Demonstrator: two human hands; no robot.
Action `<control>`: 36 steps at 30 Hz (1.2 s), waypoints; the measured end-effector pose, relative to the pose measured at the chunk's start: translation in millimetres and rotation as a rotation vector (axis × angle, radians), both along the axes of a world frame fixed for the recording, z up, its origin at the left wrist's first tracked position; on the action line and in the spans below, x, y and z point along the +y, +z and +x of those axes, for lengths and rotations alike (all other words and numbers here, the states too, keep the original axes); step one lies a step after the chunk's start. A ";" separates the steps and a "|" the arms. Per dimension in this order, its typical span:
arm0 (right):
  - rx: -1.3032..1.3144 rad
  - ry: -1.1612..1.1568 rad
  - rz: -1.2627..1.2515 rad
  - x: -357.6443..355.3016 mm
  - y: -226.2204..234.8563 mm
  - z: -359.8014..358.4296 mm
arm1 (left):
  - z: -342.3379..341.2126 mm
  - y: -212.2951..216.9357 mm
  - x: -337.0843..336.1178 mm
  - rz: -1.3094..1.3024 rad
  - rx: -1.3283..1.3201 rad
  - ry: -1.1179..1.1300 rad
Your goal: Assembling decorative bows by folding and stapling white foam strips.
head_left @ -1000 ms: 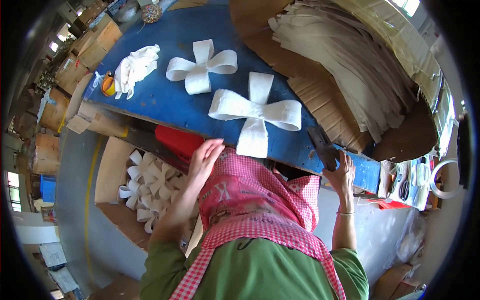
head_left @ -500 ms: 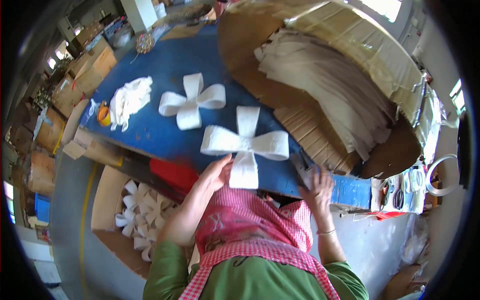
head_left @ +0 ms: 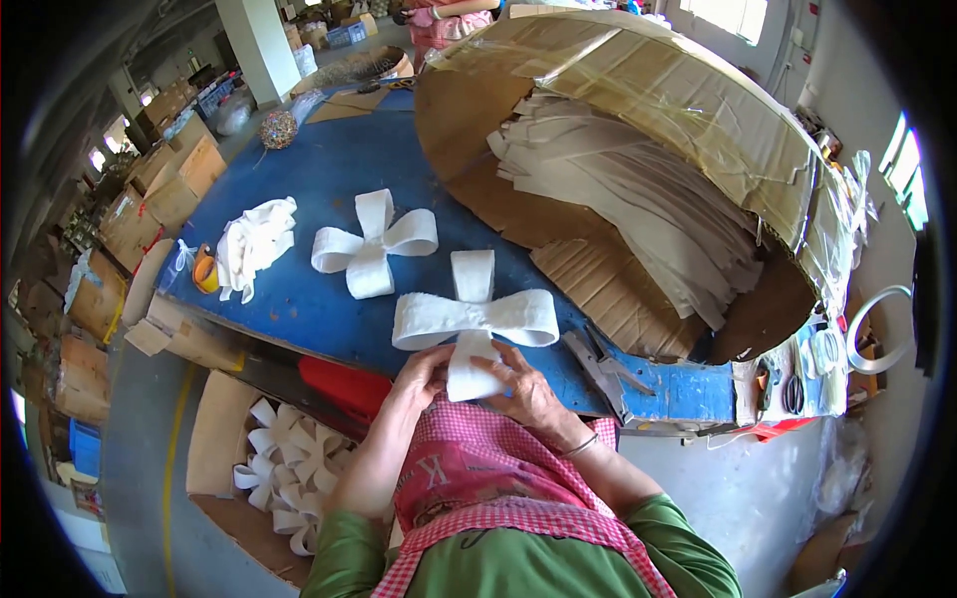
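Observation:
A white four-loop bow [head_left: 523, 315] of soft strip material lies at the table's near edge. My right hand [head_left: 526, 392] is closed on its nearest loop, thumb and fingers at the right side of the strip. From the left, my left hand [head_left: 423, 373] pinches the same loop's edge; its fingertips are partly hidden. Just right of my hands rests a grey metal hand tool [head_left: 596, 375] with long handles, like a plier stapler. A second white four-loop bow [head_left: 371, 261] sits farther back on the left.
On the blue table [head_left: 329, 169] stands a big open carton [head_left: 588, 289] filled with white strips [head_left: 618, 184]. A white cloth heap [head_left: 257, 244] and an orange tape roll [head_left: 204, 269] lie left. Below, a box [head_left: 221, 429] holds several bows. Another person [head_left: 449, 25] stands beyond.
My right hand has left the grey metal tool, which now lies on the table, and has moved left onto the bow's near loop. My left hand has closed in on that loop.

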State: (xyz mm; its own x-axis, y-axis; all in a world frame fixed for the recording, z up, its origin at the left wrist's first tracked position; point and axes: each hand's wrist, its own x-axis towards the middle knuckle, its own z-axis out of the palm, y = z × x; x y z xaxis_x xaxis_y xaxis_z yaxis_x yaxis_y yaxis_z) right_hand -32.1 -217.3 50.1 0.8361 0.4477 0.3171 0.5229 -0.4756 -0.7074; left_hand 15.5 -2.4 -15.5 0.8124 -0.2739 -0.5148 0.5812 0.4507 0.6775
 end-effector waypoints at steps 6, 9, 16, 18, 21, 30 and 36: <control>0.022 0.130 0.059 -9.8 23.1 -9.6 | -19.7 30.4 -19.7 -0.495 0.094 -0.062; 0.040 0.183 0.019 -9.7 29.6 -25.1 | -19.9 16.0 -17.2 -0.579 0.021 -0.136; 0.034 0.193 0.094 -10.1 12.8 -59.0 | -33.0 -3.6 -29.2 -0.197 0.065 0.040; -0.117 0.086 0.059 -19.7 21.9 -65.9 | -36.5 0.3 -33.5 -0.198 0.090 0.085; -0.076 -0.114 0.088 -51.7 17.7 -72.3 | -41.5 33.6 -34.7 -0.069 0.057 0.088; -0.127 -0.854 -0.379 -125.9 -11.3 -87.8 | -49.7 18.9 -11.7 -0.349 0.141 0.164; -0.041 -0.783 -0.729 -145.8 -42.2 -77.4 | -65.7 17.4 -19.8 0.074 0.116 0.083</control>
